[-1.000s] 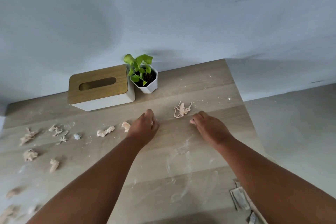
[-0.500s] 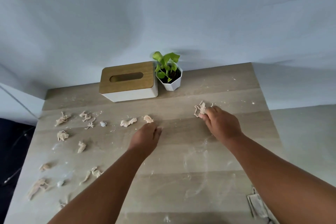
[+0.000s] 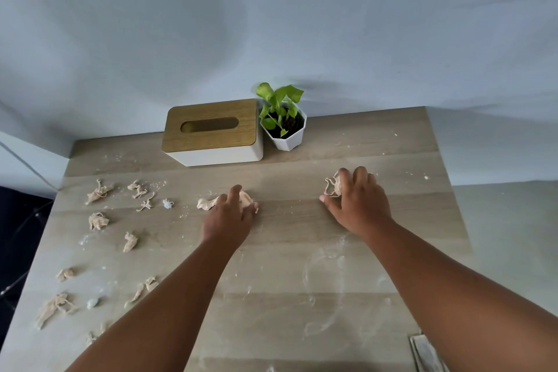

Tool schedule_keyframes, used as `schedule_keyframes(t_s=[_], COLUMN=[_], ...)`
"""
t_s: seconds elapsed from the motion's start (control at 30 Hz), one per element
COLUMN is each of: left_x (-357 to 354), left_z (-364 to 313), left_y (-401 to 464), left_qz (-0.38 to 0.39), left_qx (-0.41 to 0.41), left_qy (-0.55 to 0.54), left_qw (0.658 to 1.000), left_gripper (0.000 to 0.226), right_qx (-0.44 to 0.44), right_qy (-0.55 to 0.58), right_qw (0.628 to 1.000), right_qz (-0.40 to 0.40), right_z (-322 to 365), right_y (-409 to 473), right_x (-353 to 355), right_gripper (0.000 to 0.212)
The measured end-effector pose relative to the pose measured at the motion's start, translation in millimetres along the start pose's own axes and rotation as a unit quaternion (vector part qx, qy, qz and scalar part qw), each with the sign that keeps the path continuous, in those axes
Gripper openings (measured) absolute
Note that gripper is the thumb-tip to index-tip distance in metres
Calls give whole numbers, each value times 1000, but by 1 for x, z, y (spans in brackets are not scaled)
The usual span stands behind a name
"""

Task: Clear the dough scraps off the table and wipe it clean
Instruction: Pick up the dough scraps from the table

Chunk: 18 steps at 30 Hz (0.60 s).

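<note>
Pale dough scraps lie scattered over the light wooden table, most of them on its left half, such as one clump and a stringy piece. My left hand lies over a small dough scrap at the table's middle, fingers curled onto it; a longer scrap sits just left of the fingertips. My right hand grips a stringy dough scrap further right, fingers curled round it, thumb on the table. Flour smears streak the near right area.
A white tissue box with a wooden lid and a small potted plant stand at the table's back edge against the wall. A folded cloth or paper lies at the near right corner. A tiny white bit lies among the scraps.
My left hand has reached forward onto the small scrap at the middle. My right hand has closed its fingers round the stringy scrap. The view has shifted and shows more of the table's left side.
</note>
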<state>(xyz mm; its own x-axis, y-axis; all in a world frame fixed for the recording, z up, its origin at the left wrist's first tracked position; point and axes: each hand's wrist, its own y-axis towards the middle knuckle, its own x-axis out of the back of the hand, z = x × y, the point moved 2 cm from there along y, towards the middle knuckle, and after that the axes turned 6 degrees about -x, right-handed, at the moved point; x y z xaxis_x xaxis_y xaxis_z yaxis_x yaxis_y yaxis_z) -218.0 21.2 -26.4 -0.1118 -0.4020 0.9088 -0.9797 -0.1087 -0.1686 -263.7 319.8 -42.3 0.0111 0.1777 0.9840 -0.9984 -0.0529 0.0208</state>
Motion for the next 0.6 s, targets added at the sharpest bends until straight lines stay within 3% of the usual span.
schedule_keyframes(t_s=[0.13, 0.47, 0.6], left_x=[-5, -15, -10], left_z=[-3, -10, -7], left_y=[0, -11, -11], left_qz=[0, -9, -26], left_qx=[-8, -23, -30], left_qy=[39, 66, 20], left_qw=[999, 998, 999], left_gripper=[36, 17, 12], right_qx=[15, 4, -11], right_qy=[-32, -53, -9], right_qw=[999, 997, 995], right_qz=[11, 47, 95], right_z=[4, 11, 7], right_y=[4, 6, 10], right_x=[-6, -7, -4], right_gripper=[62, 12, 14])
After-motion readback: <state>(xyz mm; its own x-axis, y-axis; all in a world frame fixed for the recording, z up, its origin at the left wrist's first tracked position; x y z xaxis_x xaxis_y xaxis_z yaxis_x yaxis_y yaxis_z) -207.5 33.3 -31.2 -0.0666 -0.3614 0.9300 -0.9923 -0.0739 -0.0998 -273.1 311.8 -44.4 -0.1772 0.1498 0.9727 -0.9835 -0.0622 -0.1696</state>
